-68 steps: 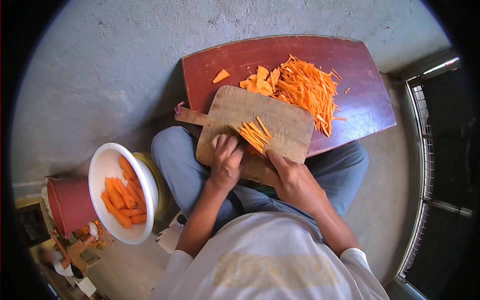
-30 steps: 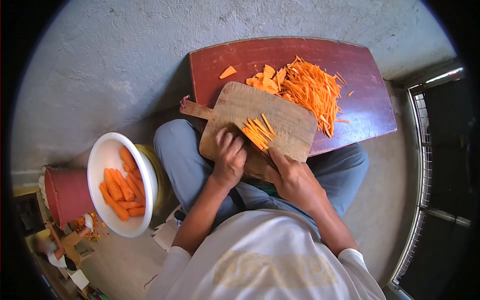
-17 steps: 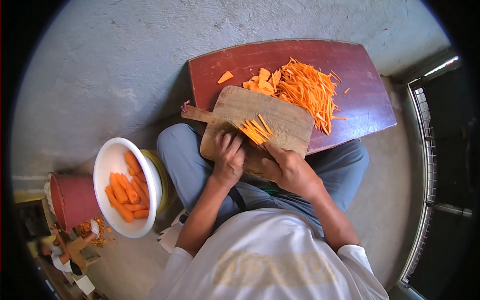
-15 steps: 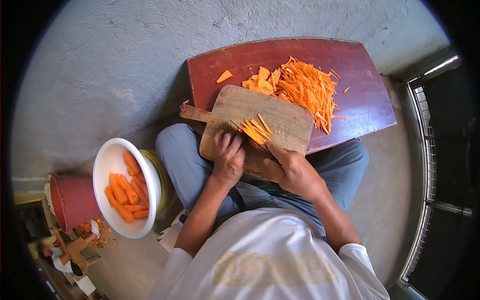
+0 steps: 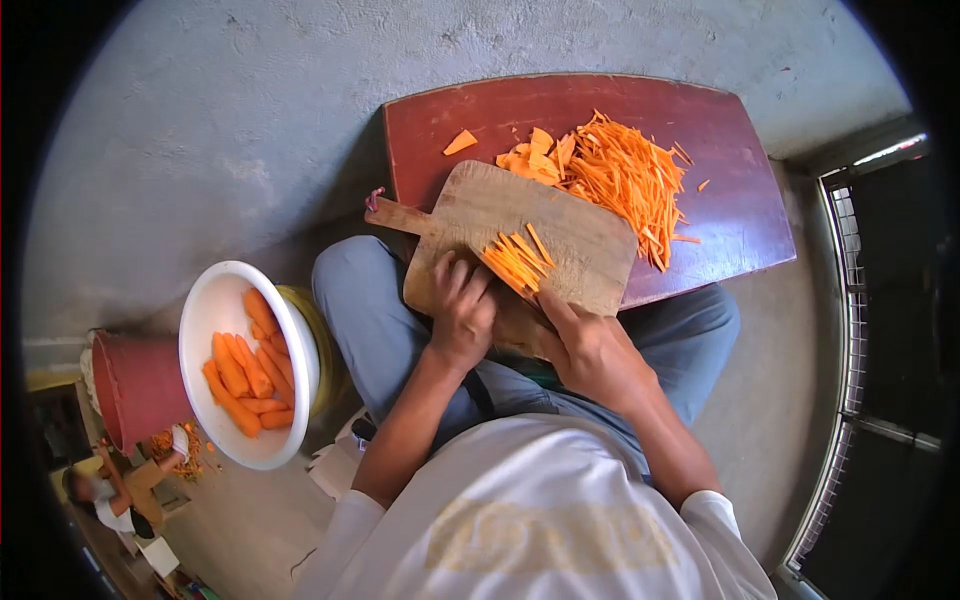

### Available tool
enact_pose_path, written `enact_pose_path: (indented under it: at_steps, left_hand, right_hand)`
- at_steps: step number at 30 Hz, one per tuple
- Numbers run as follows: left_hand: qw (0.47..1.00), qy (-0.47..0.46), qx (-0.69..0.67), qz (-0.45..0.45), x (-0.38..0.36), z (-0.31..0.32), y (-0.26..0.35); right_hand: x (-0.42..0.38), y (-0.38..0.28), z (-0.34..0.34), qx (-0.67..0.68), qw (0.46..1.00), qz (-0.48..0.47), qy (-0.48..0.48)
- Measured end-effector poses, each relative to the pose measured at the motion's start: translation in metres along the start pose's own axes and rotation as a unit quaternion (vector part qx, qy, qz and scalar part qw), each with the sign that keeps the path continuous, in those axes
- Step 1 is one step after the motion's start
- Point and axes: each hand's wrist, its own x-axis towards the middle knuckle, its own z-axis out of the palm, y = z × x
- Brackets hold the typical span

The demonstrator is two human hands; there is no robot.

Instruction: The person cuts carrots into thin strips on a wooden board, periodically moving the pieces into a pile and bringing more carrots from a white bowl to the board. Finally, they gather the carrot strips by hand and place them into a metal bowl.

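A wooden cutting board slants across my lap and the table's near edge. On it lies a small bunch of cut carrot strips. My right hand is closed round a knife, mostly hidden by the hand and strips; its thin dark blade runs along the near side of the strips. On the board's near part, my left hand has its fingers curled down beside the blade, on a carrot piece that they almost wholly cover.
Beyond the board, a heap of carrot strips and some carrot slices lie on the red table. At left stand a white basin of peeled carrots and a red bucket. Another person sits at lower left.
The view has shifted slightly. The strips on the board lie a little more spread out, and my right hand with the knife has moved slightly. Both hands keep their grip.
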Motion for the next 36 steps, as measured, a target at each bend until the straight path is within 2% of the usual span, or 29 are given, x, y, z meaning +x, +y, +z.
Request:
enact_pose_path:
  at_steps: [3, 9, 15, 21, 27, 30, 36]
  left_hand:
    - [1.0, 0.007, -0.001, 0.006, 0.003, 0.001, -0.001]
    - [1.0, -0.001, -0.01, 0.007, 0.005, 0.001, -0.001]
    - [1.0, 0.012, -0.009, 0.007, 0.005, 0.005, -0.001]
    - [1.0, -0.011, 0.01, 0.024, 0.006, 0.001, -0.001]
    - [0.999, -0.02, 0.016, 0.022, 0.007, 0.002, -0.001]
    - [1.0, -0.022, 0.007, 0.01, 0.006, 0.001, 0.001]
    - [1.0, 0.0, -0.001, 0.01, 0.005, 0.004, 0.0]
  right_hand:
    - [0.01, 0.0, -0.001, -0.024, 0.999, 0.024, -0.039]
    - [0.004, 0.012, 0.009, 0.005, 1.0, -0.02, 0.021]
    - [0.021, 0.024, 0.001, 0.07, 0.997, -0.02, 0.005]
    - [0.009, 0.014, 0.005, 0.019, 0.997, -0.065, 0.026]
    - [-0.004, 0.005, -0.001, -0.058, 0.998, -0.036, -0.003]
    - [0.019, 0.015, 0.004, -0.018, 0.999, -0.027, -0.012]
    - [-0.003, 0.008, 0.0, -0.034, 0.998, -0.047, 0.019]
